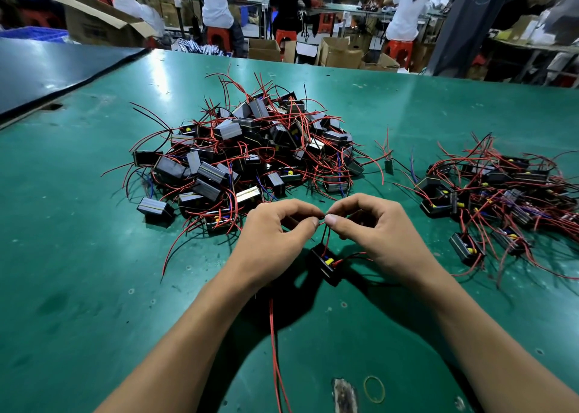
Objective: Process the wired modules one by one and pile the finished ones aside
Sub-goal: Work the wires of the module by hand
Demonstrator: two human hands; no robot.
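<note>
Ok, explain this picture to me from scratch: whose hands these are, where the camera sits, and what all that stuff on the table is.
There is no machine here: a person works with bare hands, and the one camera sits on their head, looking down. The left hand and right hand both pinch the thin wires of one small black module below them. On the green table lie a big pile of such modules ahead, a smaller pile to the right, and a rubber band.
</note>
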